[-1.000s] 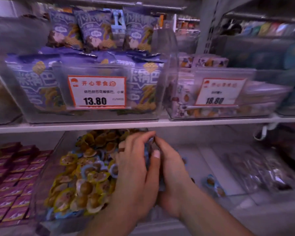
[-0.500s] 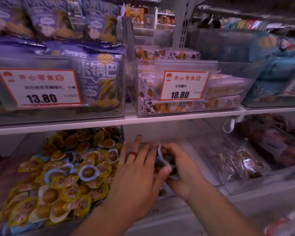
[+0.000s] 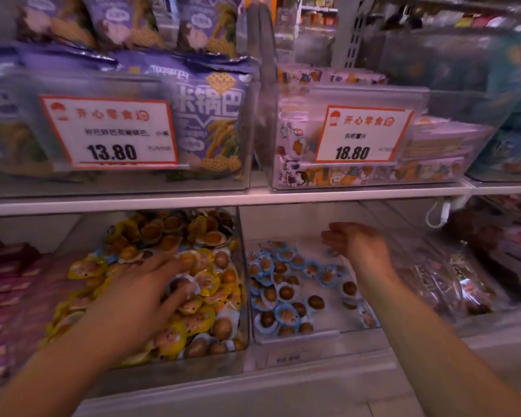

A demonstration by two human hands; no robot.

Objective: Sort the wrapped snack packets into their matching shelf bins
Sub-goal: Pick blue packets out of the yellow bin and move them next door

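On the lower shelf stand two clear bins side by side. The left bin (image 3: 243, 266) is heaped with yellow-wrapped snack packets (image 3: 205, 284), with a few blue and white ones mixed in. My left hand (image 3: 151, 284) lies flat on that heap with its fingers spread among the packets. The right bin (image 3: 295, 335) holds a thin layer of blue-wrapped snack packets (image 3: 283, 311). My right hand (image 3: 358, 245) hovers over the far right part of this bin, fingers apart and curled down, holding nothing.
The upper shelf (image 3: 253, 197) carries a bin of purple snack bags with a 13.80 price tag (image 3: 109, 133) and a bin of cartoon-printed packs with an 18.80 tag (image 3: 361, 133). Maroon packets (image 3: 6, 281) lie to the left and dark bagged snacks (image 3: 442, 281) to the right.
My hands were together at the divider with blue packets in the right one. They have parted: the left now lies on the yellow heap, the right is open over the blue bin.
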